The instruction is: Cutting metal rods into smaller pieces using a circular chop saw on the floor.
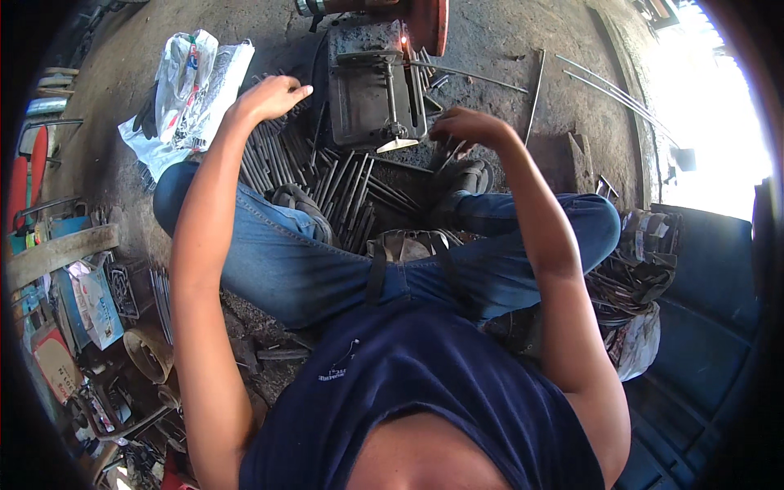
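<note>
Between my knees stands a dark metal cut-off machine [355, 106] with a clamp screw [392, 102] ending in a pale T-shaped handle [398, 144]. A small orange glow shows by its reddish wheel guard [428, 28]. From there a thin metal rod [478, 75] reaches out to the right. My left hand [273, 96] hovers left of the machine, thumb stretched out; its other fingers bend down out of sight. Close to the clamp handle, my right hand [472, 127] has curled fingers, and what they may hold is too dark to name. Many cut metal rods [347, 192] lie beneath.
White plastic bags [192, 90] lie on the floor at the left. Long thin rods [616, 94] rest at the far right. Boxes [98, 302] and tools crowd the left side. Coiled dark material [629, 282] sits beside a blue panel [706, 343] on the right.
</note>
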A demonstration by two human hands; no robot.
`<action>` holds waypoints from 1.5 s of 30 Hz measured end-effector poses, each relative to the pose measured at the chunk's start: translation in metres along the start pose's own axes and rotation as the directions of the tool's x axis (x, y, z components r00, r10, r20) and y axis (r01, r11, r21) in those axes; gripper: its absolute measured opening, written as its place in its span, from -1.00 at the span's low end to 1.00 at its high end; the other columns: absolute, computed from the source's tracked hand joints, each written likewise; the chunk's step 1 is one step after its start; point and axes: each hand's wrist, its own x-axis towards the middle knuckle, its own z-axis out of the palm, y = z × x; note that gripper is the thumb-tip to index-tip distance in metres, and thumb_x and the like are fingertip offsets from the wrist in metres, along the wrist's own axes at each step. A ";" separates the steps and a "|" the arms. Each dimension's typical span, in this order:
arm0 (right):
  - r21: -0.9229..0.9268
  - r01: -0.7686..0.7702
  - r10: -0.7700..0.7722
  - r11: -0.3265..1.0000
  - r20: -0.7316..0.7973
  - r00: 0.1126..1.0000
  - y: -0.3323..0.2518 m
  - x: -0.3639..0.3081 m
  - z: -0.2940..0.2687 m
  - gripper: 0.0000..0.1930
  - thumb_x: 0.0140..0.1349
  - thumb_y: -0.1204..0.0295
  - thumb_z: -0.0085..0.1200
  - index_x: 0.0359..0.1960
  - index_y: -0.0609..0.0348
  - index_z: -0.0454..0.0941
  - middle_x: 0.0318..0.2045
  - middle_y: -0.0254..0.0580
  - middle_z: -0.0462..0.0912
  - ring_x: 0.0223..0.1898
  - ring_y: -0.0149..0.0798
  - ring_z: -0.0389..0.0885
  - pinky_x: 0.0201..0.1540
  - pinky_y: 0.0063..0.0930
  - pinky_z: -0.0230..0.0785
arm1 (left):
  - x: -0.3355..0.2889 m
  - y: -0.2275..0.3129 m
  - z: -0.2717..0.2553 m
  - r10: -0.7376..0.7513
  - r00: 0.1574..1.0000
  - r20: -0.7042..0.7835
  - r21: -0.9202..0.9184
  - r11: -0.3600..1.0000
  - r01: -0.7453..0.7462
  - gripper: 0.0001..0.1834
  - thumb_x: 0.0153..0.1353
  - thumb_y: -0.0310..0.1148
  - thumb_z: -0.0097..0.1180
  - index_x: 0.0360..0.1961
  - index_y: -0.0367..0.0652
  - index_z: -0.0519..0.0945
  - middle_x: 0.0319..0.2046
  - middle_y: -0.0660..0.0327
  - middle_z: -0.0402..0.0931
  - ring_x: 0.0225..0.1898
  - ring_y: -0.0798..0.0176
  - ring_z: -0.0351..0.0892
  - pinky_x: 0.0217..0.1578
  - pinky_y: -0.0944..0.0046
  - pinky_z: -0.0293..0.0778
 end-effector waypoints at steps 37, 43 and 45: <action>0.959 -0.004 0.286 0.284 -0.080 0.955 0.104 0.163 0.145 -0.66 0.35 0.21 -0.17 0.06 0.06 0.43 -0.16 -0.16 0.55 -0.20 -0.03 0.61 -0.14 -0.10 0.51 | 0.014 0.026 0.006 -0.005 0.999 0.034 0.102 0.995 0.002 -0.45 0.29 0.00 0.06 0.08 -0.25 0.54 0.03 -0.07 0.55 0.12 -0.06 0.50 0.14 0.03 0.41; 0.962 0.037 0.306 0.270 -0.122 0.944 0.113 0.185 0.145 -0.73 0.34 0.23 -0.17 -0.08 0.07 0.46 -0.17 -0.13 0.55 -0.22 -0.05 0.59 -0.20 -0.13 0.52 | 0.013 0.022 0.008 0.021 0.999 0.043 0.099 0.995 -0.025 -0.39 0.24 -0.02 0.10 0.12 -0.33 0.50 0.02 -0.18 0.53 0.11 -0.11 0.51 0.13 0.06 0.40; 0.974 0.044 0.358 0.222 -0.123 0.926 0.115 0.191 0.143 -0.76 0.34 0.25 -0.16 -0.14 0.07 0.47 -0.19 -0.13 0.56 -0.21 -0.08 0.58 -0.24 -0.13 0.53 | 0.013 0.021 0.009 0.026 0.999 0.048 0.106 0.994 -0.031 -0.39 0.24 -0.02 0.10 0.12 -0.32 0.50 0.03 -0.18 0.52 0.11 -0.11 0.50 0.14 0.06 0.40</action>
